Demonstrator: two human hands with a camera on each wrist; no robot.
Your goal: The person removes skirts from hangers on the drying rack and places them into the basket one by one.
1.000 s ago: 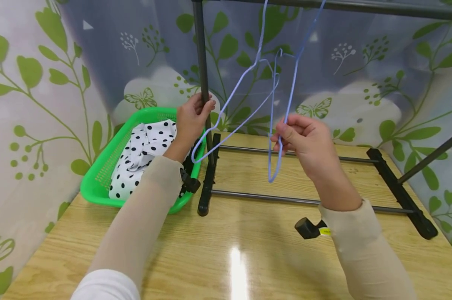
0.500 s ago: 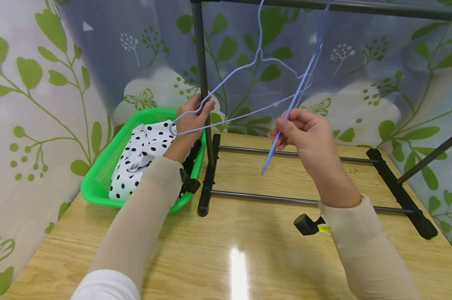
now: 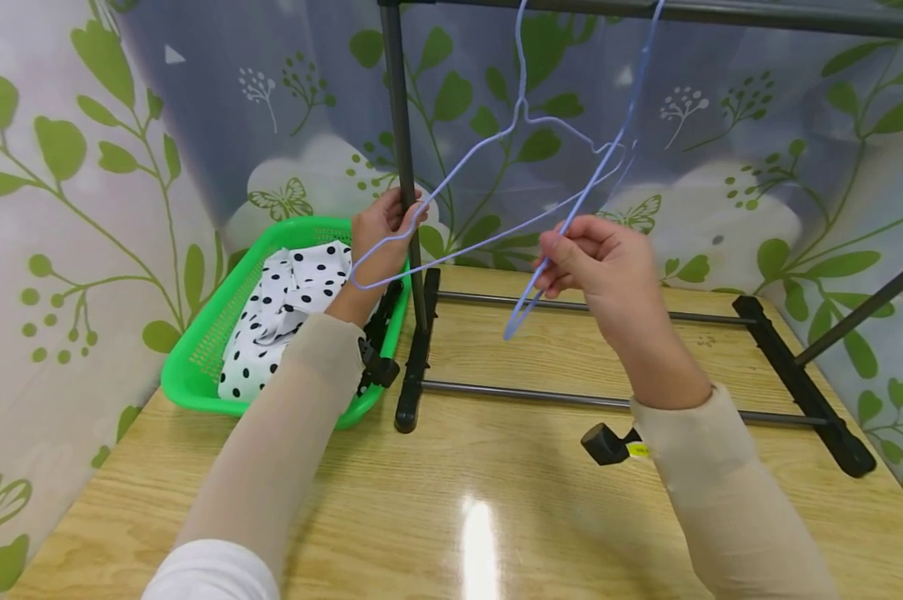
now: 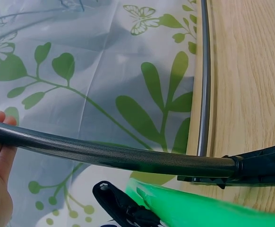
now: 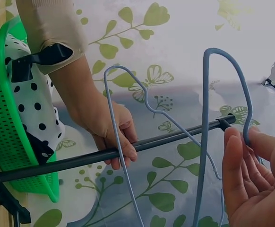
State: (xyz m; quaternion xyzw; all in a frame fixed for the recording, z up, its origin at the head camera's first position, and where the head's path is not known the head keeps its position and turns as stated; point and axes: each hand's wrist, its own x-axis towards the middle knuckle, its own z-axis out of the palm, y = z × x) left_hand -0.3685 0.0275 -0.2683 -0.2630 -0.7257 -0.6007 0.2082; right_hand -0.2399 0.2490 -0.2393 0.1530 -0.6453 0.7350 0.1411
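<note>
My left hand (image 3: 380,237) grips the dark upright pole (image 3: 401,125) of a clothes rack; in the left wrist view its fingers (image 4: 4,158) curl round that pole. Two lilac wire hangers hang from the top bar. With thumb and fingers, my right hand (image 3: 609,262) pinches the side of the right hanger (image 3: 597,179), which stands nearly edge-on in the head view. The left hanger (image 3: 474,154) hangs free, and its left corner passes in front of my left wrist. In the right wrist view the right hand (image 5: 253,182) holds the hanger near its bent end.
A green plastic basket (image 3: 189,350) stands left of the rack, holding white cloth (image 3: 271,321) with black dots and some dark cloth. The rack's black feet (image 3: 804,387) and lower rods (image 3: 526,393) rest on the wooden table (image 3: 391,500). Patterned curtain hangs behind.
The left hanger swung round to face me more broadly, its corner going left across my left wrist. The right hanger tilted, lower end moving left, still pinched. My left hand stayed on the pole.
</note>
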